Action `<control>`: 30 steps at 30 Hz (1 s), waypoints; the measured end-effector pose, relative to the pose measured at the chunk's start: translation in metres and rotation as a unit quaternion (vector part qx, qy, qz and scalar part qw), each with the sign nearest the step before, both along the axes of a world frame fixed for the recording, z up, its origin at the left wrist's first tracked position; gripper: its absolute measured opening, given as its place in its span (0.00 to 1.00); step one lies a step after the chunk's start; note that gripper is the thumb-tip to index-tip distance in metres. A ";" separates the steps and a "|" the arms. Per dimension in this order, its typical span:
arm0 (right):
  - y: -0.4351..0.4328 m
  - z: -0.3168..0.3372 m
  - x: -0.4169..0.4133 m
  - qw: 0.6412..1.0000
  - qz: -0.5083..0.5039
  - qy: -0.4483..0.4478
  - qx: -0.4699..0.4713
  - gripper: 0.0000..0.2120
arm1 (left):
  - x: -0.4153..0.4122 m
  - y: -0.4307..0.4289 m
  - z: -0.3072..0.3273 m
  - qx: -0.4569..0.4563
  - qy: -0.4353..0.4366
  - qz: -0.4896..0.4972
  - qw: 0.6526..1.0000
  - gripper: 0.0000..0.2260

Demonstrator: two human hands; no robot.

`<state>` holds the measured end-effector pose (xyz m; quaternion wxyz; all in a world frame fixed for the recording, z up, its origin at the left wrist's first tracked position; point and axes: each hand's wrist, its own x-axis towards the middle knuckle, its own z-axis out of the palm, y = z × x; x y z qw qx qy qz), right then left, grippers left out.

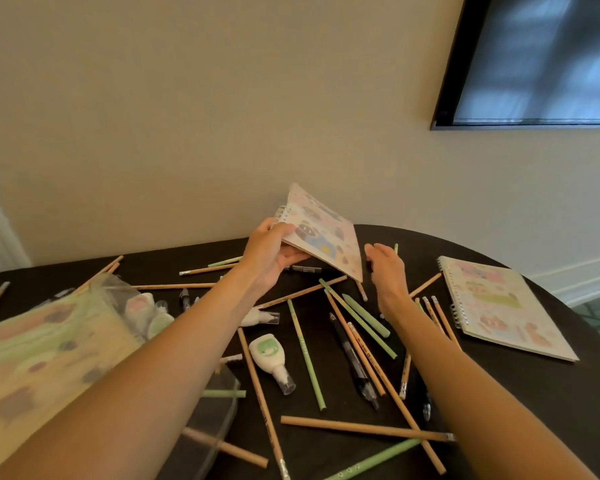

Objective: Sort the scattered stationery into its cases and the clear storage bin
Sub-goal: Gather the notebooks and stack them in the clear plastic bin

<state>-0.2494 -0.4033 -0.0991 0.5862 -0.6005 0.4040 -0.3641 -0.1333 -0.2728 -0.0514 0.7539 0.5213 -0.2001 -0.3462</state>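
Observation:
My left hand [272, 252] grips a small spiral notebook [323, 233] with a cartoon cover by its bound corner and holds it tilted above the far middle of the dark table [541, 403]. My right hand [387, 271] hovers just right of the notebook with relaxed fingers and holds nothing. A clear storage bin [219, 420] stands at the near left, with a patterned notebook [45, 362] and small items inside it. A larger spiral notebook [499, 306] lies flat at the right. Several tan and green pencils [305, 355], black pens [352, 355] and a correction tape [269, 355] lie scattered.
The table's curved edge runs along the right, with floor beyond it. A wall stands right behind the table, and a dark framed screen [541, 60] hangs at the upper right. Another correction tape [262, 317] lies under my left forearm.

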 end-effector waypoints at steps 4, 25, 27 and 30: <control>0.030 0.027 -0.008 0.963 0.069 -0.195 0.173 0.23 | 0.000 0.053 0.016 -0.054 0.018 0.045 0.997 0.06; 0.218 0.066 -0.065 0.926 0.224 -0.159 0.260 0.05 | -0.020 0.279 0.026 0.227 -0.142 0.133 0.954 0.13; 0.214 0.060 -0.075 0.923 0.184 -0.191 0.279 0.08 | -0.021 0.284 0.016 0.330 -0.242 0.114 0.905 0.09; 0.212 0.054 -0.090 0.931 0.189 -0.140 0.281 0.07 | -0.016 0.296 -0.006 0.492 -0.437 -0.041 0.752 0.20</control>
